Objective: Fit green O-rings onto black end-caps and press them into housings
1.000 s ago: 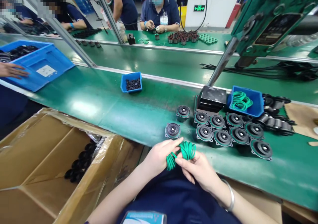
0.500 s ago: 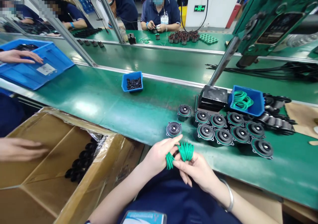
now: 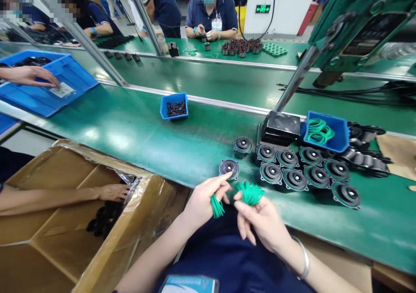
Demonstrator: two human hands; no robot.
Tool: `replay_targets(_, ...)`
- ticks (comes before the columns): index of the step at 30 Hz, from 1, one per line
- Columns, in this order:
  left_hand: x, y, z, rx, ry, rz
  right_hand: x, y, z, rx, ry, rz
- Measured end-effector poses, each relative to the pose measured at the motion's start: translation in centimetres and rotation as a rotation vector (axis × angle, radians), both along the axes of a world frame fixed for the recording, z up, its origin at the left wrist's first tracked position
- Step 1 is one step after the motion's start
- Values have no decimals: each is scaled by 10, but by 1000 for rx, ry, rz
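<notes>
Glossy green bench (image 3: 130,124); thin curved bands (image 3: 251,193) — bunched, both hands (image 3: 203,200) (image 3: 264,221).

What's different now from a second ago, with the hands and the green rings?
The left hand and right hand have moved a little apart, widening the gap between their bunches of green rings. A co-worker's hand has reached rightward into the cardboard box. Both hands still hold their rings; the round black units stayed put.

My fingers (image 3: 219,182) hold two separate bunches of thin green rings (image 3: 251,193), just nearer me than a black disc (image 3: 229,168).
</notes>
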State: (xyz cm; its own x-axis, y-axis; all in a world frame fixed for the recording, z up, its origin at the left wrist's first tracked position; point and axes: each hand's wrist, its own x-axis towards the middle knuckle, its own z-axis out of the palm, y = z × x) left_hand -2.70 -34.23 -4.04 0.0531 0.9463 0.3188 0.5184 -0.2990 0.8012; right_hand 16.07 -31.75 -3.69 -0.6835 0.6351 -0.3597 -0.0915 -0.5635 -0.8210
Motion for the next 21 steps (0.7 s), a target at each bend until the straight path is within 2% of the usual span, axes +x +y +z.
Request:
replay_targets(2, 4, 2, 1, 8, 47, 27, -4, -3, -4, -26, -6, 133)
replay_targets(4, 8, 3, 1, 17, 62, 27, -6, -3, -7, -11, -27, 183)
replay_targets(8, 9, 4, -1, 21, 50, 7, -5, 0, -6, 50, -69, 88)
replay_targets(11, 7, 2, -3, 15, 46, 13, -3, 2, -3, 55, -61, 85)
replay_targets(14, 5, 0, -2, 60, 69, -66, 0, 4, 1, 76, -66, 61)
replay_targets(17, 4, -2, -1, 97, 38, -157, 12, 10, 16, 107, -80, 17)
replay_targets(19, 0, -3, -1, 70, -42, -165, 28, 22, 35, 172, -126, -54)
replay_targets(21, -9, -3, -2, -33, -51, -170, 48, 46, 60, 300, -231, -197)
